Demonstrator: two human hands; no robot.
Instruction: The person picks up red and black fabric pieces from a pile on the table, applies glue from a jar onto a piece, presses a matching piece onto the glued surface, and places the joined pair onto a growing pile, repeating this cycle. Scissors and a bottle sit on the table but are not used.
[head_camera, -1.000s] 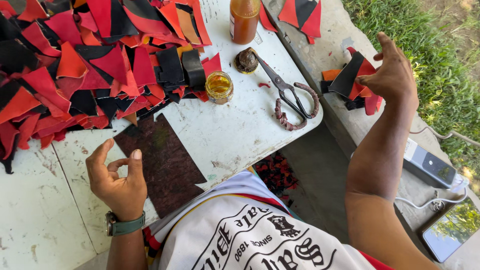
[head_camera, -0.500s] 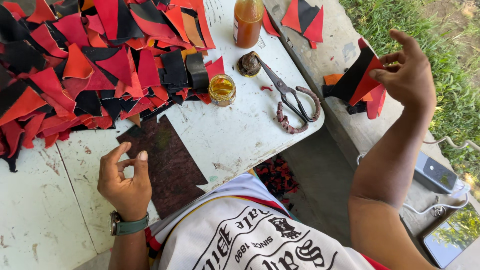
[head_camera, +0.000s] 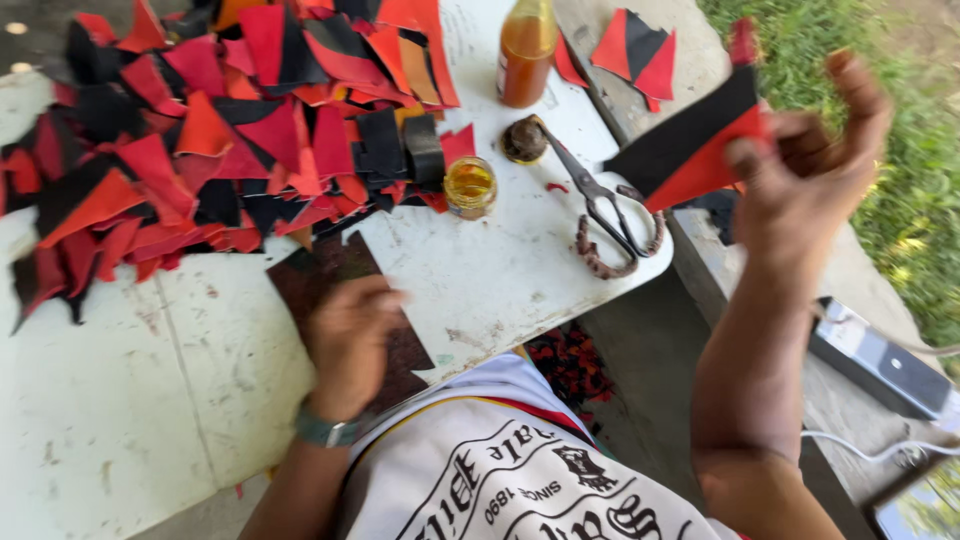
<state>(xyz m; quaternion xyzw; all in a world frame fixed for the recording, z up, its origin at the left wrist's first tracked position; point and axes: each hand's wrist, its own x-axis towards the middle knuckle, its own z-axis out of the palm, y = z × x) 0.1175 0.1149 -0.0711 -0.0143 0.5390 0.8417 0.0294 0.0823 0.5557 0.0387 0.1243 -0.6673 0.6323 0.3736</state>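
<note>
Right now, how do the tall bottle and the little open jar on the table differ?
The tall bottle stands far higher than the squat little jar. The bottle's liquid looks orange, the jar's yellower. The jar stands open beside the pile of red and black pieces; the bottle's top is cut off by the frame. Both stand upright on the white table.

White shirt (head_camera: 500, 470) with black lettering and red-yellow trim, teal wristband (head_camera: 325, 430) above left hand (head_camera: 350, 340), bare forearms
</note>
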